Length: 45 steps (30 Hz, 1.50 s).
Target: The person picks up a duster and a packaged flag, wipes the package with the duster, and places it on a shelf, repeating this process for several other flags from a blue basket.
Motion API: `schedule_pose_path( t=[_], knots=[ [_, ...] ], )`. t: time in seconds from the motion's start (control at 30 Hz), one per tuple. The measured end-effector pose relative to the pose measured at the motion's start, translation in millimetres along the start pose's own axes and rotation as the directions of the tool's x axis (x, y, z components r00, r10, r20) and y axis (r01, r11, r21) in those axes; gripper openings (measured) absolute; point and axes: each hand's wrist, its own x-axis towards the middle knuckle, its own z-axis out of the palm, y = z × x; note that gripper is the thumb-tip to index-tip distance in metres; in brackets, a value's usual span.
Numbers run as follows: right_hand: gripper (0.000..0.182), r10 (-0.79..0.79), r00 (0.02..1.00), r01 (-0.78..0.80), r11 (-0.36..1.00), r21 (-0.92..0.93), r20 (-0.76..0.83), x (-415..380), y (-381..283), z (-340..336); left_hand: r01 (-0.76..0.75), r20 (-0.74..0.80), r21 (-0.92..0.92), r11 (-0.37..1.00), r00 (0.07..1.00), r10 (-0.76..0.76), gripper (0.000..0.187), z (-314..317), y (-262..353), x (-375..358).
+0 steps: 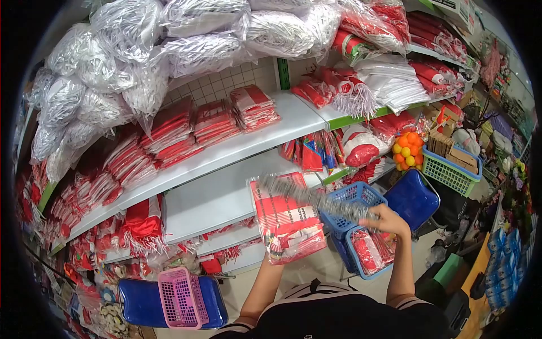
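Observation:
My left hand (273, 268) is mostly hidden behind a flat plastic packet of red-and-white cloth (289, 217), which it holds up from below. My right hand (388, 220) is closed around the end of a long, grey, fuzzy duster (316, 196), blurred by motion. The duster reaches leftward across the upper part of the packet; whether it touches is hard to tell. Below my right hand, a light-blue basket (351, 261) contains similar red-and-white packets (372, 248). Just behind it stands another blue basket (355, 195).
Grey shelves (226, 150) in front carry stacks of red-and-white packets (172, 130) and bags of white strips (209, 51). A pink basket (182, 299) rests on a blue stool (138, 302) at lower left. A blue chair (415, 198) and green basket (451, 172) stand at right.

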Motion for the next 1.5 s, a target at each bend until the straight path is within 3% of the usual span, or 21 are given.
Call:
schedule_pose_path(
  t=[0.07,0.1,0.2,0.23,0.33,0.37,0.47,0.5,0.57,0.6,0.63,0.77,0.93,1.03,1.13,1.2,1.23,1.27,1.33,1.43,1.5],
  knots=[
    [0.044,-0.238,0.929,0.245,0.969,0.01,0.285,1.3,11.9,2.8,0.005,0.001,0.002,1.0,1.0,-0.005,0.062,-0.5,-1.5,0.7],
    [0.043,-0.274,0.909,0.269,0.961,0.061,0.315,-0.5,5.5,3.5,0.009,0.001,0.002,1.0,1.0,-0.009,0.062,-0.3,-1.1,1.6],
    [0.042,-0.092,0.996,0.092,0.992,0.091,-0.004,4.1,-1.0,-4.5,0.011,-0.007,0.0,1.0,1.0,-0.011,0.061,-2.1,-0.3,3.3],
    [0.039,0.038,0.994,-0.031,0.997,0.066,-0.102,9.1,5.8,-2.5,0.007,-0.008,0.001,1.0,1.0,-0.007,0.061,-2.1,-0.4,3.2],
    [0.036,-0.111,0.966,0.086,0.99,0.114,0.234,7.6,2.3,-0.9,-0.002,-0.017,0.0,1.0,1.0,0.002,0.061,-2.3,3.8,4.9],
    [0.035,-0.189,0.901,0.223,0.974,-0.044,0.39,13.4,0.8,-0.5,-0.01,-0.023,0.003,1.0,1.0,0.01,0.061,-1.9,5.3,4.2],
    [0.036,-0.196,0.968,0.193,0.981,0.032,0.156,22.9,8.2,-5.4,-0.028,-0.027,0.007,1.0,0.999,0.028,0.061,-1.1,8.6,6.6],
    [0.037,-0.055,0.998,0.055,0.998,0.034,-0.005,25.8,7.2,-12.8,-0.035,-0.035,0.01,0.999,0.999,0.036,0.061,-1.5,9.2,7.1],
    [0.039,-0.096,0.912,0.085,0.995,-0.045,-0.398,48.6,11.6,-24.7,-0.052,-0.041,0.007,0.999,0.998,0.052,0.061,-1.7,11.4,10.1],
    [0.045,-0.138,0.854,0.094,0.989,-0.111,-0.501,63.8,8.1,-29.4,-0.062,-0.045,0.008,0.998,0.997,0.062,0.061,-1.7,11.7,10.5],
    [0.052,-0.108,0.847,0.018,0.984,-0.176,-0.52,82.8,13.3,-35.0,-0.068,-0.05,0.008,0.998,0.996,0.069,0.061,-1.1,12.2,11.1],
    [0.048,0.081,0.78,-0.334,0.893,-0.302,-0.621,192.3,-12.6,-45.0,-0.117,-0.085,0.0,0.993,0.99,0.116,0.061,-4.3,8.4,3.7],
    [0.043,-0.002,0.71,-0.41,0.812,-0.415,-0.704,351.0,-20.7,-30.1,-0.197,-0.143,-0.008,0.98,0.97,0.194,0.061,-10.1,11.2,-17.8],
    [0.038,-0.092,0.708,-0.414,0.749,-0.517,-0.7,383.9,-30.3,-16.8,-0.269,-0.175,-0.006,0.963,0.949,0.264,0.061,-14.4,20.7,-32.6],
    [0.034,-0.471,0.539,-0.168,0.752,-0.637,-0.698,327.0,-79.0,10.3,-0.356,-0.175,0.005,0.935,0.92,0.351,0.061,-14.5,42.2,-34.0],
    [0.03,-0.639,0.567,0.463,0.769,-0.441,-0.52,274.1,-87.0,42.6,-0.401,-0.145,0.019,0.916,0.905,0.399,0.061,-10.1,67.2,-22.6],
    [0.026,-0.62,0.69,0.621,0.772,-0.136,-0.374,243.4,-93.3,56.8,-0.418,-0.127,0.029,0.908,0.899,0.419,0.061,-6.6,80.7,-14.5],
    [0.027,-0.777,0.548,0.787,0.604,-0.124,-0.308,215.0,-99.6,71.8,-0.432,-0.096,0.037,0.901,0.896,0.434,0.061,-2.4,94.3,-4.7],
    [0.038,-0.782,0.59,0.774,0.618,-0.135,-0.201,161.8,-119.6,92.2,-0.458,-0.017,0.06,0.887,0.888,0.46,0.061,10.7,127.1,20.5],
    [0.038,-0.832,0.537,0.758,0.547,-0.355,-0.137,162.6,-133.8,102.0,-0.448,0.104,0.06,0.892,0.892,0.44,0.061,27.4,170.7,60.6],
    [0.033,-0.856,0.442,0.762,0.516,-0.391,-0.267,194.0,-133.3,104.9,-0.396,0.2,0.045,0.917,0.903,0.381,0.06,38.5,203.2,89.7]
  ],
)
